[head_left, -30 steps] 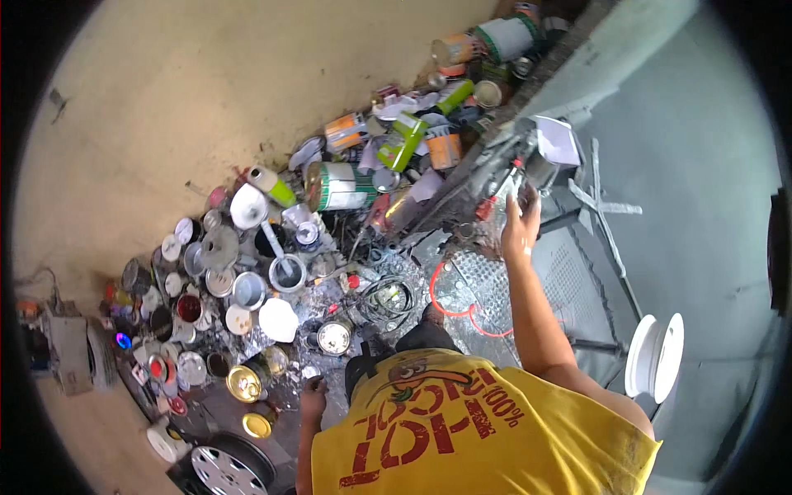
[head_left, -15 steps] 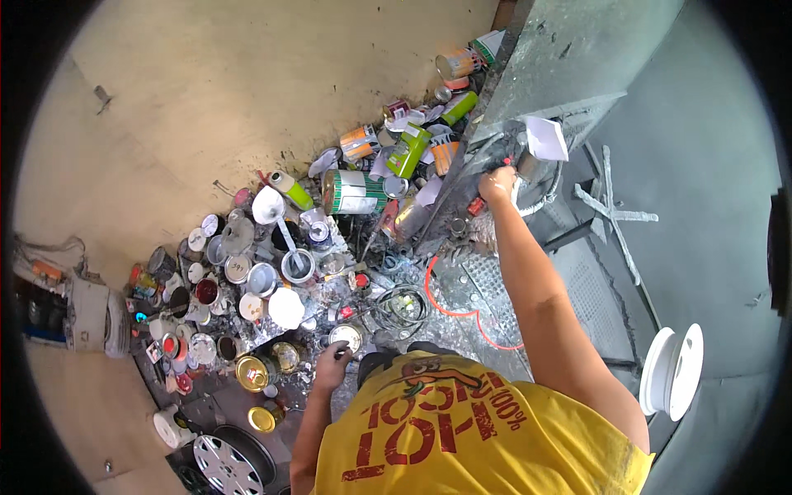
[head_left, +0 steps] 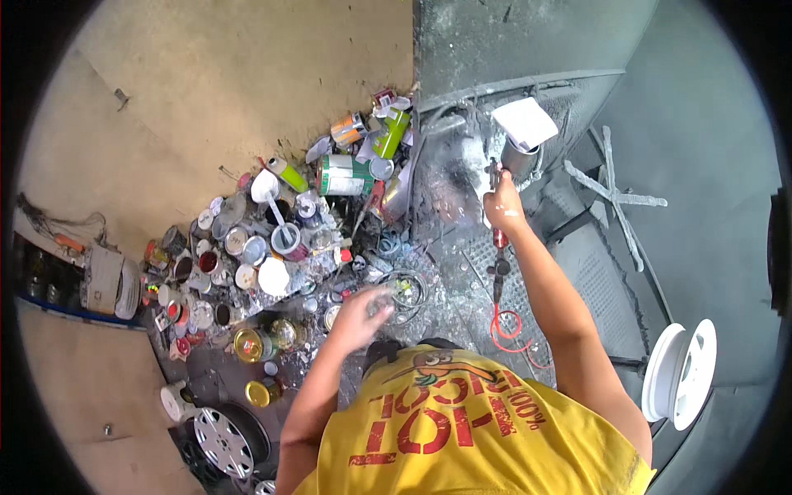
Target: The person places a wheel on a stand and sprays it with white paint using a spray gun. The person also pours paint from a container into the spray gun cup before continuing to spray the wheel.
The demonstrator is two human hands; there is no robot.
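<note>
My right hand is closed around a spray gun, whose reddish lower end shows below the fist. A grey cup sits on the gun, with a folded white paper over its top. From the gun's lower end an orange-red air hose curls down to the floor. My left hand is in mid-air, somewhat blurred, its thumb and fingers apart and nothing visible in them. Nearest to it are a coiled dark cable and a partly hidden pale can lid.
Paint cans and tubs crowd the left bench, including a white ladle standing in a tub. A green-and-white can lies behind them. White wheel rims stand at right, near a grey cross-shaped stand. Another wheel lies lower left.
My right hand has brought the spray gun away from the grey panel, into fuller view. My left hand has lifted off the pale can and moved right, its fingers spreading. The view has turned right.
</note>
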